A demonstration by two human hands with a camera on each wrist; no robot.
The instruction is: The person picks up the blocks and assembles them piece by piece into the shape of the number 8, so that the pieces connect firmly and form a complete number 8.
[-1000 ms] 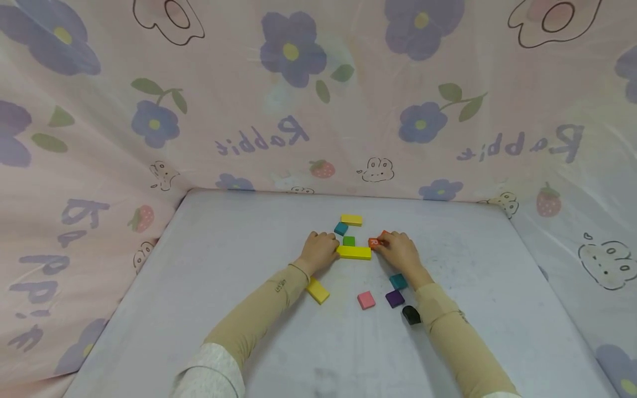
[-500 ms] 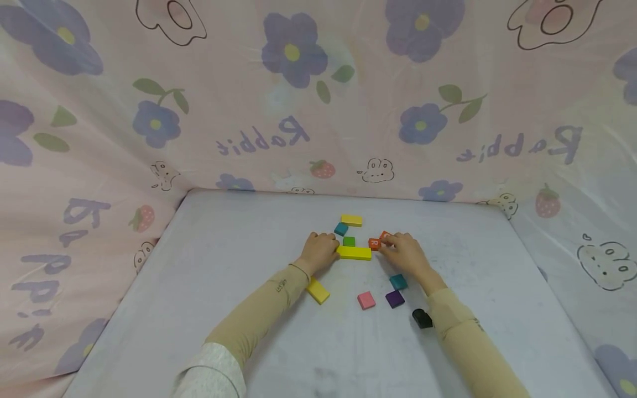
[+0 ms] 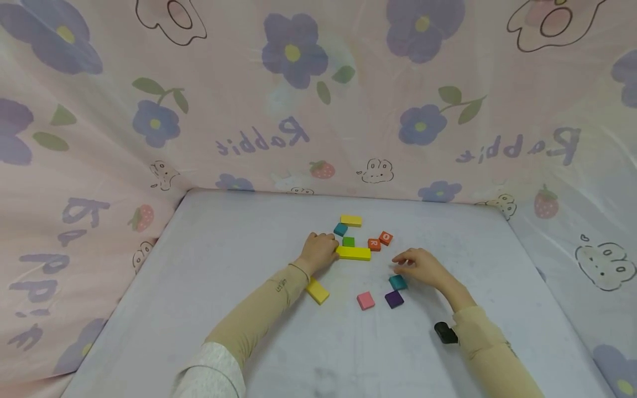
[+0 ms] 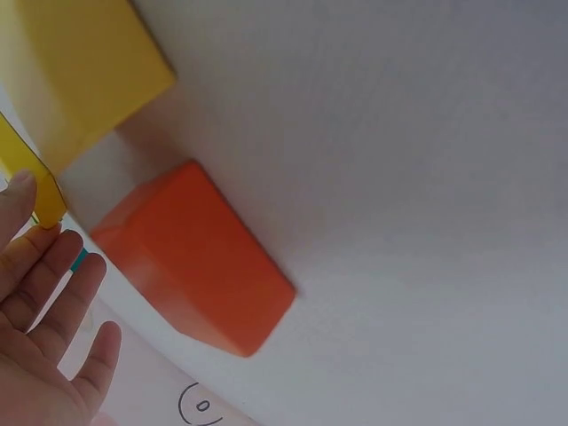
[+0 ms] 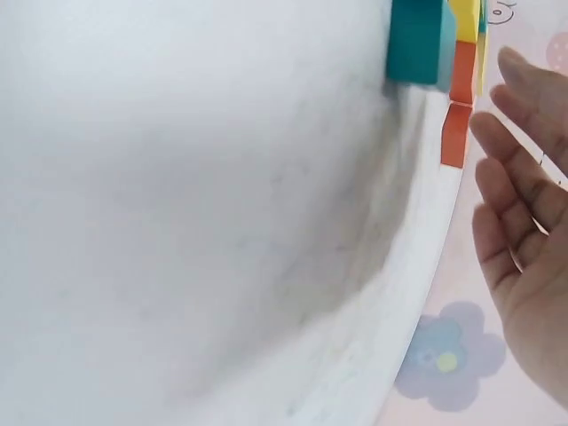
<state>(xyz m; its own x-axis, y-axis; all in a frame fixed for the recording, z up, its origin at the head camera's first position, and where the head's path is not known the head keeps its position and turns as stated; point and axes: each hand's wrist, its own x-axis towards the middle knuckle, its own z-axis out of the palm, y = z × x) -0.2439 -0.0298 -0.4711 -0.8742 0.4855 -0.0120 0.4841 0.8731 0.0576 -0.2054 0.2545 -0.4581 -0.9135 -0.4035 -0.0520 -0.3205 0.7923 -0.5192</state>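
1. Pinching long yellow block [image 3: 354,254] at left end with left hand [image 3: 318,253]; could totally bump green block [image 3: 348,242] just behind if twisted.
2. Holding nothing in right hand [image 3: 424,267], fingers loose, near teal block [image 3: 397,282]; might shove that into purple block [image 3: 394,299] if lowered sloppily.

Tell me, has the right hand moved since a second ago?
Yes: in the head view, against the long yellow block, the right hand has drawn back toward the person and rightward, away from the orange O block.
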